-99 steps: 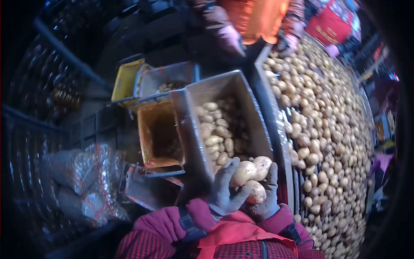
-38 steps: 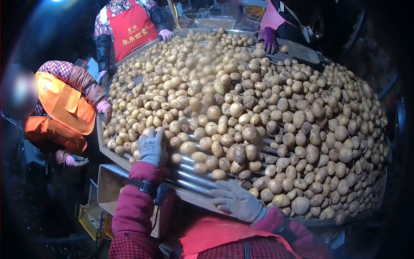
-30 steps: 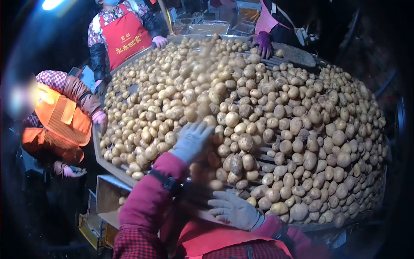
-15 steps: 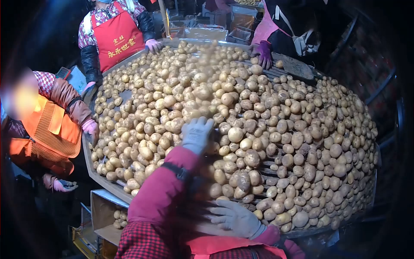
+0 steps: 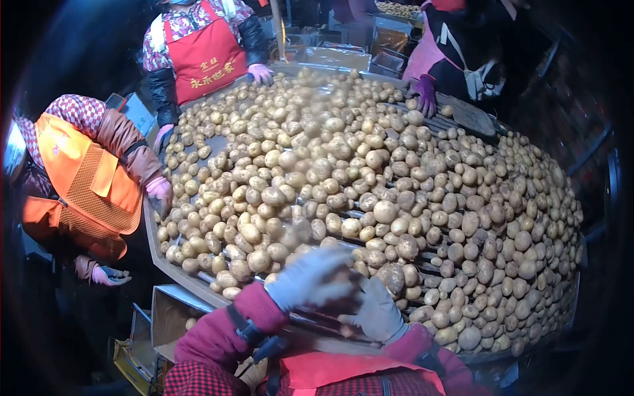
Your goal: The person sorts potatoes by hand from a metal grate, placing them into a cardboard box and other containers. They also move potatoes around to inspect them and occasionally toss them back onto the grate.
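My left hand [image 5: 310,278], in a pale grey glove, is at the near side of the potato pile [image 5: 370,165], over the dark slatted sorting table. Its fingers are bent and smeared by motion. To its right is my right hand [image 5: 378,313], gloved the same way, fingers apart and thumb toward the left hand. Brownish blurred shapes show between the two hands; I cannot tell whether they are potatoes in my grasp. Loose potatoes lie just beyond both hands.
The table's metal rim [image 5: 188,280] runs along the left. Below it stands an open cardboard box [image 5: 168,320]. A person in an orange vest [image 5: 86,178] is at the left, another in a red apron [image 5: 208,59] at the back, and a purple-gloved hand [image 5: 423,96] rests at the far edge.
My left hand has drawn back from the pile's middle toward me. My right hand has turned its fingers upward, and the hands are now close together. The view has shifted slightly.
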A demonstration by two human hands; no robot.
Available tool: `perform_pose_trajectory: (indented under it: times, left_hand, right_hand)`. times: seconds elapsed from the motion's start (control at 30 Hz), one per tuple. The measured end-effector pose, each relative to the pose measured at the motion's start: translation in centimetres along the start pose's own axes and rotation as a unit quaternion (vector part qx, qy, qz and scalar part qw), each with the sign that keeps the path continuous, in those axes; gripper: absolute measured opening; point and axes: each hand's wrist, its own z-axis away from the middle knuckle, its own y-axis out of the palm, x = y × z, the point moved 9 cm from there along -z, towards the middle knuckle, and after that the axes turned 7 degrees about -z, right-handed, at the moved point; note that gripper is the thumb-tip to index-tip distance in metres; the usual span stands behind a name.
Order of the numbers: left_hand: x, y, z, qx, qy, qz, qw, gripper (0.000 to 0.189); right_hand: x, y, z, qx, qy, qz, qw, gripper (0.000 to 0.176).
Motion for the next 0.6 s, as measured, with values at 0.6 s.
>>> perform_pose_trajectory:
  times: [0.6]
  left_hand:
    - [28.6,-11.1,-12.8,0.085,-0.279,-0.455,0.841,0.066]
  right_hand:
    - [3.9,-1.9,2.0,-0.014,-0.053,0.163,0.985,0.061]
